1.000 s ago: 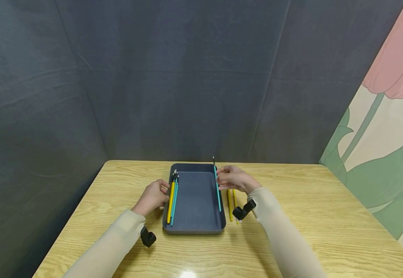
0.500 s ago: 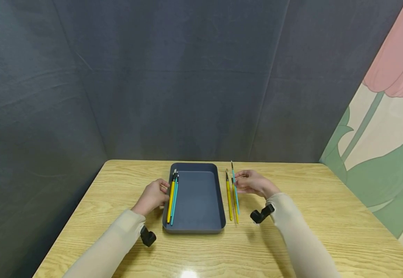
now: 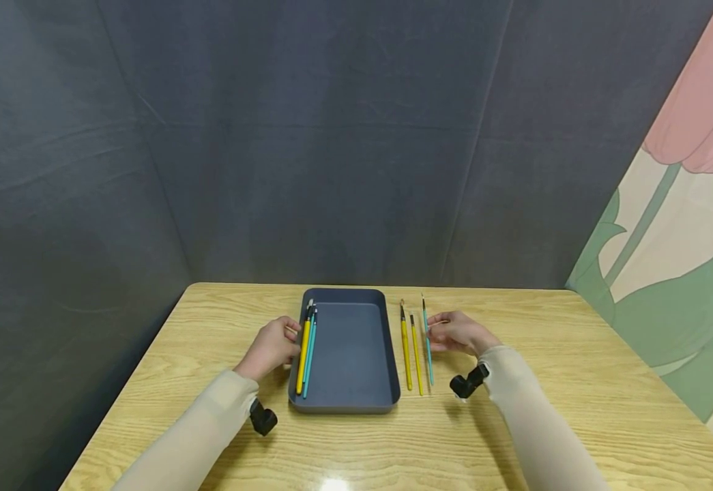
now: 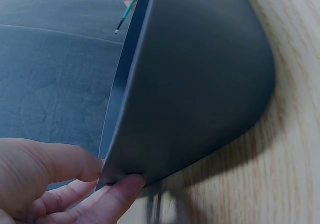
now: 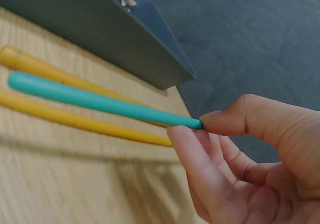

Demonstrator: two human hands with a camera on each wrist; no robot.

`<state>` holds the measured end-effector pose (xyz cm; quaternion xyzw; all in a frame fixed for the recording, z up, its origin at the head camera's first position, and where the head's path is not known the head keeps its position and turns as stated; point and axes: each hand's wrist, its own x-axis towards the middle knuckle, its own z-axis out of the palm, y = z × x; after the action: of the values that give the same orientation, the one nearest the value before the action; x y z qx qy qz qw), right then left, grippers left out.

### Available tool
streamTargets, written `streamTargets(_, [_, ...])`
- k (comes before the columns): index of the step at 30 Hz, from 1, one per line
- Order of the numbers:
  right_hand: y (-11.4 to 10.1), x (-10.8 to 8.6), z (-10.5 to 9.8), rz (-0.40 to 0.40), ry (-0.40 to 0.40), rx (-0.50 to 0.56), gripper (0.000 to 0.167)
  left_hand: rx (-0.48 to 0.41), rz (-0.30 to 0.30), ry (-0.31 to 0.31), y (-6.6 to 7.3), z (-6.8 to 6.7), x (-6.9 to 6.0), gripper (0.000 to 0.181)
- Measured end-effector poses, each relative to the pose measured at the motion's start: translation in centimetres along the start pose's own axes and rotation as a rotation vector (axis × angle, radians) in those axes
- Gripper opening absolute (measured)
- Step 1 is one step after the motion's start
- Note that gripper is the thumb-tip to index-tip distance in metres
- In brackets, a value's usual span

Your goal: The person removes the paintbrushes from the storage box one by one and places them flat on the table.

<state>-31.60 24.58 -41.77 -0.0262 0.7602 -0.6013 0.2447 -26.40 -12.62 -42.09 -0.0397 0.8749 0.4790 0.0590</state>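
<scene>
A dark grey rectangular tray [image 3: 353, 361] stands on the wooden table. My left hand [image 3: 272, 346] pinches its left wall, thumb over the rim and fingers outside, as the left wrist view shows. Just right of the tray, my right hand [image 3: 460, 334] pinches a turquoise paintbrush [image 5: 100, 99] between thumb and fingers. That brush points bristles away from me and appears slightly above the table. Two yellow paintbrushes, a thicker one [image 3: 406, 348] and a thinner one [image 3: 416, 354], lie side by side between tray and hand. Inside the tray's left side rest a yellow brush [image 3: 303, 358] and turquoise brushes [image 3: 310, 361].
A dark cloth [image 3: 331, 170] hangs behind the table's back edge and down the left side. At the right is a wall with a painted pink tulip [image 3: 700, 116]. The wooden table top [image 3: 546, 382] extends to the right of the brushes.
My right hand has carried the turquoise paintbrush from above the tray's right edge rightward, past the two yellow brushes, and lower. My left hand stays on the tray wall.
</scene>
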Motion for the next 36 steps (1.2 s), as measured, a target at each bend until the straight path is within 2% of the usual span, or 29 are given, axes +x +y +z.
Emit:
streamTargets(7, [1.1,0.7,0.0,0.044,0.012,0.018,0.045,-0.005,-0.020,-0.002,0.0,0.1,0.0,0.041])
streamTargets(15, [1.5,0.9,0.2,0.085,0.029,0.023,0.038,0.001,0.003,0.004,0.0,0.1,-0.1,0.041])
streamTargets(26, [1.3,0.9,0.8,0.086,0.053,-0.055,0.034,0.010,0.017,0.006,-0.1,0.0,0.0,0.041])
streamTargets(36, [0.9,1.3,1.7,0.133,0.130,-0.141,0.026,0.003,0.019,0.003,0.0,0.0,-0.1,0.040])
